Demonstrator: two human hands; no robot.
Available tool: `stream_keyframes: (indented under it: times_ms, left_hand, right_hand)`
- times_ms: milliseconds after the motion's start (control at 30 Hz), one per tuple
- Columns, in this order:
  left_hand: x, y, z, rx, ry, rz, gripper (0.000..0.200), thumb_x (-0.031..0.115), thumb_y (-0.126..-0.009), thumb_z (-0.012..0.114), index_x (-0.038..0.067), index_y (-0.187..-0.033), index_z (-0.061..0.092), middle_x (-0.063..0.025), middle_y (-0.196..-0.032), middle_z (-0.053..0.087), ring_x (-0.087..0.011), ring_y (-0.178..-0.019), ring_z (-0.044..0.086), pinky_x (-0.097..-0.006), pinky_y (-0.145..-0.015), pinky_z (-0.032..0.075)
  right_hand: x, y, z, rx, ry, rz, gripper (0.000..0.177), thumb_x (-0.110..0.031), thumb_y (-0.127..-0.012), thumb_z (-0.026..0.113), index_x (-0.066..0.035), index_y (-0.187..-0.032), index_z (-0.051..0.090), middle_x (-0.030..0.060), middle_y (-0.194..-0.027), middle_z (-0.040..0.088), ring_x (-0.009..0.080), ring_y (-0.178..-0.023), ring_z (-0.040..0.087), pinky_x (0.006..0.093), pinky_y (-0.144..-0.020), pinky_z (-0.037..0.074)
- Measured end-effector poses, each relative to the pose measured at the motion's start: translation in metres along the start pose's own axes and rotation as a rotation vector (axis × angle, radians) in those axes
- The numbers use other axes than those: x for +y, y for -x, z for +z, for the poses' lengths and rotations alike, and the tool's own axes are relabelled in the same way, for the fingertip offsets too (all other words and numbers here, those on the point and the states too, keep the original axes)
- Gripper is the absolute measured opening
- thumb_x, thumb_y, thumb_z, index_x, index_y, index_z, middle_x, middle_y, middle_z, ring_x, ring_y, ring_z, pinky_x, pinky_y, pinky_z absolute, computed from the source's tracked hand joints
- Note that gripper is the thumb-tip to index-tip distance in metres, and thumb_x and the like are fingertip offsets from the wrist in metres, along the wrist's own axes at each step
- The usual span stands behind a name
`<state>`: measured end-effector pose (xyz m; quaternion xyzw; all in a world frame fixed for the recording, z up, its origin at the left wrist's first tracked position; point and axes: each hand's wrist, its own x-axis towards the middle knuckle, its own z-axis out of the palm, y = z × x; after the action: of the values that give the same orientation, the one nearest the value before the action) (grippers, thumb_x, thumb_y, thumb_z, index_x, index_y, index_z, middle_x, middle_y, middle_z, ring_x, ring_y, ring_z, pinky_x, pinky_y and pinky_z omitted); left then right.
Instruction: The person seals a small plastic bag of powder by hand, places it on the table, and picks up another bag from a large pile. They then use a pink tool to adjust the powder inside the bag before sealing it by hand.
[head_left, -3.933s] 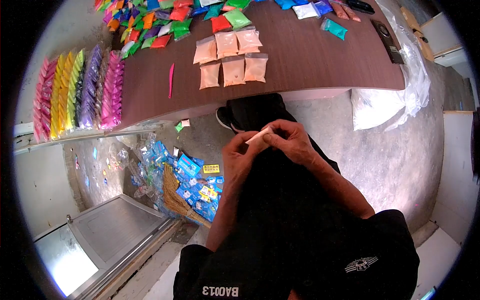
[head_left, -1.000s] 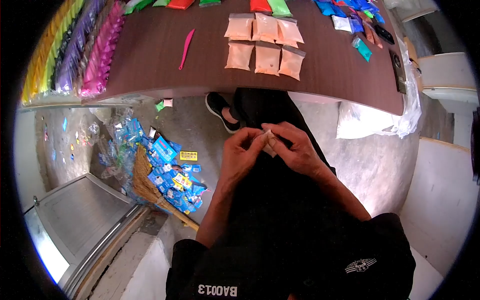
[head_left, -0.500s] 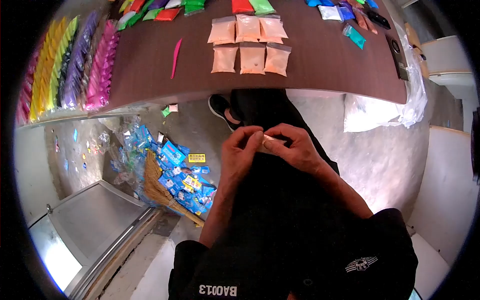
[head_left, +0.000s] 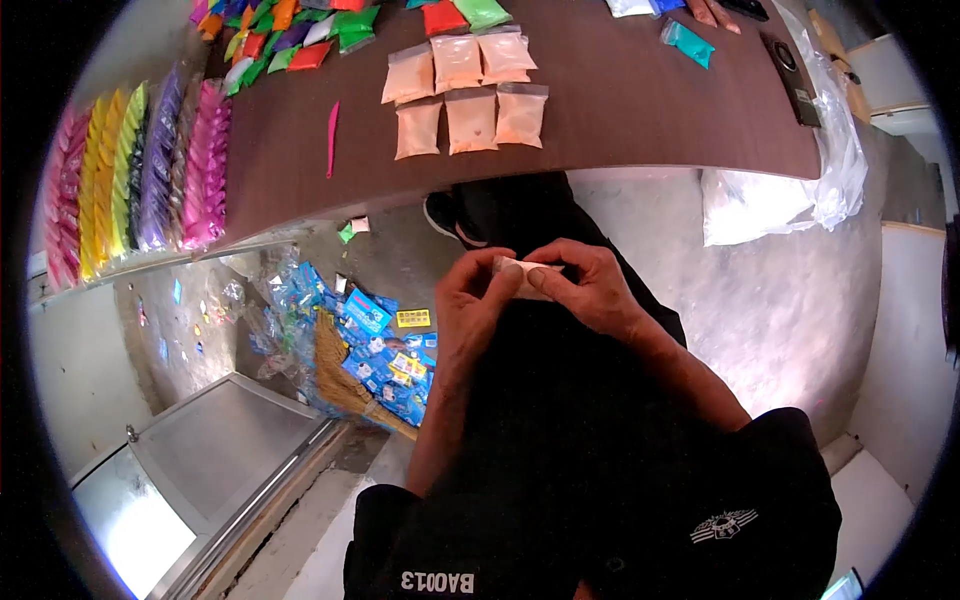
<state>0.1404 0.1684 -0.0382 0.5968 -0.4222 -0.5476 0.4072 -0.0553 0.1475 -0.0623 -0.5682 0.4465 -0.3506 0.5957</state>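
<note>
Over my lap, my left hand [head_left: 480, 295] and my right hand [head_left: 592, 287] pinch a small peach-coloured plastic packet [head_left: 528, 284] between thumbs and fingertips. Most of the packet is hidden by the fingers. In front of them on the brown table [head_left: 620, 125], several clear bags of peach-coloured material [head_left: 470, 120] lie in two rows. A thin pink plastic tool [head_left: 332, 140] rests to the left of these bags.
Long strips of coloured packets [head_left: 160, 170] line the table's left side. Loose coloured bags [head_left: 300, 40] lie at the back. A teal bag [head_left: 688, 44] and a black device [head_left: 790, 78] are on the right. Blue wrappers [head_left: 385, 350] and a straw broom [head_left: 340, 375] lie on the floor.
The view has shifted, so the table's contents appear further left. Both hands still grip the packet, and a little more of its pale surface shows between them.
</note>
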Motion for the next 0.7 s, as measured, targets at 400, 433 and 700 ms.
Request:
stream_keyframes:
  times_ms: [400, 433, 700]
  left_hand:
    - [0.0, -0.006, 0.005, -0.004, -0.063, -0.017, 0.02, 0.02, -0.104, 0.07, 0.001, -0.109, 0.072, -0.0049, -0.097, 0.074, -0.0123, -0.088, 0.067, -0.0304, -0.08, 0.054]
    - [0.0, -0.007, 0.006, -0.006, -0.054, -0.033, 0.021, 0.021, -0.104, 0.07, 0.001, -0.11, 0.071, -0.005, -0.098, 0.074, -0.0124, -0.088, 0.067, -0.0307, -0.08, 0.054]
    - [-0.001, -0.01, 0.01, -0.053, -0.068, -0.07, 0.023, 0.022, -0.102, 0.073, 0.002, -0.111, 0.071, -0.0053, -0.101, 0.074, -0.0124, -0.091, 0.068, -0.0306, -0.082, 0.055]
  right_hand:
    - [0.006, -0.003, -0.008, -0.009, -0.094, -0.023, 0.028, -0.022, -0.1, 0.072, -0.002, -0.12, 0.073, 0.0123, -0.109, 0.075, 0.0182, -0.094, 0.072, 0.032, -0.08, 0.059]
    - [0.007, -0.003, -0.009, -0.024, -0.078, 0.004, 0.029, -0.022, -0.1, 0.072, -0.002, -0.12, 0.073, 0.0128, -0.109, 0.075, 0.0186, -0.094, 0.072, 0.0325, -0.081, 0.059]
    - [0.014, -0.004, -0.013, 0.011, -0.113, -0.042, 0.029, -0.022, -0.1, 0.073, -0.001, -0.12, 0.074, 0.0125, -0.108, 0.076, 0.0191, -0.095, 0.072, 0.0336, -0.083, 0.059]
